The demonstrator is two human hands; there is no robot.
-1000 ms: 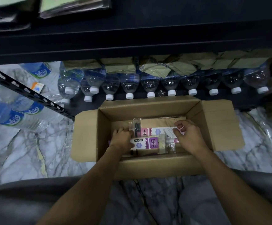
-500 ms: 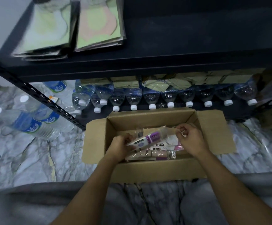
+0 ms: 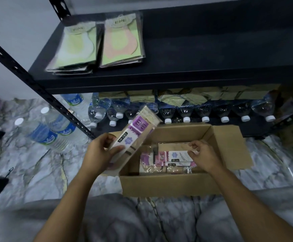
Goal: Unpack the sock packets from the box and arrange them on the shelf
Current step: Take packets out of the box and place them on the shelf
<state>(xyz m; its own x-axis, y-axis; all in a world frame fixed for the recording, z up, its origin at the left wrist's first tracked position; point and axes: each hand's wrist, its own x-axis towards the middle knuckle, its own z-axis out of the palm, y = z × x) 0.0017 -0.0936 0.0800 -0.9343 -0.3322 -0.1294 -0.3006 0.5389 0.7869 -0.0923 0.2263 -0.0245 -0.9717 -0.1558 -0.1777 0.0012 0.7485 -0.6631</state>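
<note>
Purple-labelled sock packet (image 3: 135, 135) tilts over the open box (image 3: 168, 186), left edge; more packets (image 3: 173, 157) inside, two stacks (image 3: 123, 41) on the shelf (image 3: 212, 55).

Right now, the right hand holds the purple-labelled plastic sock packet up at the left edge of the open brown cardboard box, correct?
Not quite: the left hand holds the purple-labelled plastic sock packet up at the left edge of the open brown cardboard box, as the head view shows. The right hand pinches a pink-labelled packet inside.

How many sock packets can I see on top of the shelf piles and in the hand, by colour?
Green packet: 1
Pink packet: 1
Purple-label packet, held in the left hand: 1
Total: 3
</note>
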